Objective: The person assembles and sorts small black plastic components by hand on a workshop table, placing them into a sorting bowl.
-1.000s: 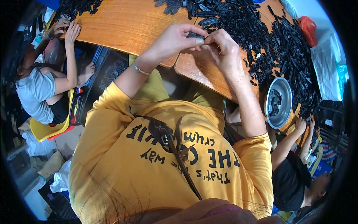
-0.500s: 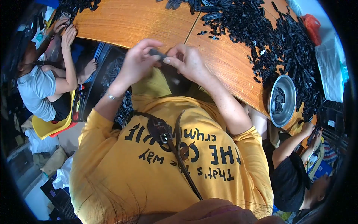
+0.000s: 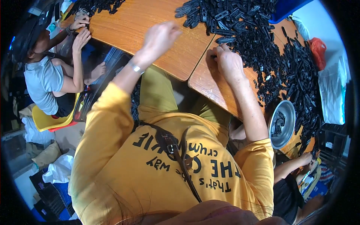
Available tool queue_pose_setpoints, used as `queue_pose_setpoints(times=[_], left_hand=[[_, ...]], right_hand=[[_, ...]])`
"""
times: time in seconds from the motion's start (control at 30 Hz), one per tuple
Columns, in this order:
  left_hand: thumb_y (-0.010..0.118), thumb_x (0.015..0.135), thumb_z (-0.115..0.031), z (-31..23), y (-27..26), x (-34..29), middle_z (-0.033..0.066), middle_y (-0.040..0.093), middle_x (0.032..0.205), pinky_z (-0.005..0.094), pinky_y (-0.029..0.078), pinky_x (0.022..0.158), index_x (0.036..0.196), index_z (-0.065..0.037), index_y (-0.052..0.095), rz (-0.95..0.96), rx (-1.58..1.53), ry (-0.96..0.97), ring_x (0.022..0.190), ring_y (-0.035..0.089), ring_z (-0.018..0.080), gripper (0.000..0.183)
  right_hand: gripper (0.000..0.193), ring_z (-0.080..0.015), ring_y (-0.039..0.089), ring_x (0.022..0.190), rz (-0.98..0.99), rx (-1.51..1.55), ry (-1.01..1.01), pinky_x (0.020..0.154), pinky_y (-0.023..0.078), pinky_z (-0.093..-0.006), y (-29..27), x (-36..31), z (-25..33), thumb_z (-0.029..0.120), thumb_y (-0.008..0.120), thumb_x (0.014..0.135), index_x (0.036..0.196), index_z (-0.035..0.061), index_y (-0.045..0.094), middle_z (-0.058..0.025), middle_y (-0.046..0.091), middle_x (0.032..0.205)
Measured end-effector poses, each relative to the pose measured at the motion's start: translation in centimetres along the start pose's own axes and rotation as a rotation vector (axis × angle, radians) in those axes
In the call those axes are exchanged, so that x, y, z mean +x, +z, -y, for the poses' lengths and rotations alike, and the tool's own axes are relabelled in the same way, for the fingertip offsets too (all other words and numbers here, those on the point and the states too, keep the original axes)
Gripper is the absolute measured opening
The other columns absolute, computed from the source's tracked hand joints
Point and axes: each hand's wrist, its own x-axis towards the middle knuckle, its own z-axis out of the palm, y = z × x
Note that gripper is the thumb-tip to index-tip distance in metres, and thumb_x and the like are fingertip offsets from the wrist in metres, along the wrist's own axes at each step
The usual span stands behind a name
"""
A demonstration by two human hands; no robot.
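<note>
Parted now, left hand (image 3: 161, 38) blurs over grained table (image 3: 123, 28); right hand (image 3: 228, 62) curls beside jagged black pieces (image 3: 250, 48); grips unclear.

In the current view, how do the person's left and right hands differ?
The left hand is blurred; the right hand is sharper. The left has a silvery wristband; the right has none. The left is over bare tabletop; the right is beside the heap of black parts, a dark piece showing at its edge. Both hands are ungloved.
</note>
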Motion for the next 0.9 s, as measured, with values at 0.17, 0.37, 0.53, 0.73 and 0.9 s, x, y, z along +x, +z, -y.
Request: queue_pose_setpoints(times=[0.17, 0.37, 0.53, 0.73, 0.9], left_hand=[[0.076, 0.090, -0.033, -1.8, 6.2, 5.8, 0.0165, 0.074, 0.101, 0.0463, 0.057, 0.083, 0.104, -0.005, 0.074, -0.089, 0.140, 0.046, 0.094, 0.071, 0.0373, 0.032], [0.078, 0.088, -0.030, -1.2, 9.1, 7.1, 0.0173, 0.075, 0.098, 0.0463, 0.057, 0.081, 0.098, -0.004, 0.073, -0.036, 0.106, -0.111, 0.091, 0.072, 0.0376, 0.029], [0.078, 0.091, -0.024, 0.2, 8.8, 6.1, 0.0143, 0.074, 0.085, 0.0405, 0.058, 0.072, 0.093, -0.003, 0.071, 0.028, -0.087, -0.285, 0.085, 0.074, 0.0310, 0.022], [0.071, 0.098, -0.010, 1.0, 6.4, 2.4, 0.0084, 0.075, 0.101, 0.0259, 0.062, 0.077, 0.105, -0.005, 0.070, 0.336, -1.557, -0.573, 0.087, 0.072, 0.0149, 0.008], [0.068, 0.100, -0.010, -2.6, 3.7, 0.6, 0.0107, 0.074, 0.111, 0.0267, 0.062, 0.078, 0.122, -0.004, 0.065, 0.358, -1.732, -0.462, 0.093, 0.073, 0.0158, 0.023]], right_hand=[[0.013, -0.0444, 0.070, 0.081, 0.002, 0.105, 0.120, 0.069, 0.056, -0.0524, 0.1, -0.9, 0.4, 0.010, 0.068, 0.089, 0.096, 0.0017, 0.061, -0.0246, 0.068, 0.091], [0.009, -0.0453, 0.068, 0.084, -0.050, 0.250, 0.110, 0.073, 0.056, -0.0518, 0.3, -1.8, 0.9, 0.006, 0.070, 0.083, 0.090, 0.0010, 0.066, -0.0256, 0.066, 0.093], [0.010, -0.0448, 0.068, 0.086, 0.016, 0.220, 0.106, 0.075, 0.056, -0.0512, -0.5, -2.0, 1.3, 0.006, 0.071, 0.082, 0.090, 0.0007, 0.067, -0.0254, 0.066, 0.095], [0.020, -0.0385, 0.071, 0.079, 0.000, 0.418, 0.175, 0.069, 0.056, -0.0447, -1.7, -1.8, 1.3, 0.006, 0.077, 0.082, 0.092, 0.0001, 0.061, -0.0230, 0.069, 0.086], [0.022, -0.0075, 0.062, 0.067, -0.298, 0.671, 0.223, 0.059, 0.052, -0.0249, -2.6, -0.6, 2.8, 0.006, 0.083, 0.088, 0.090, 0.0006, 0.062, -0.0015, 0.066, 0.075]])
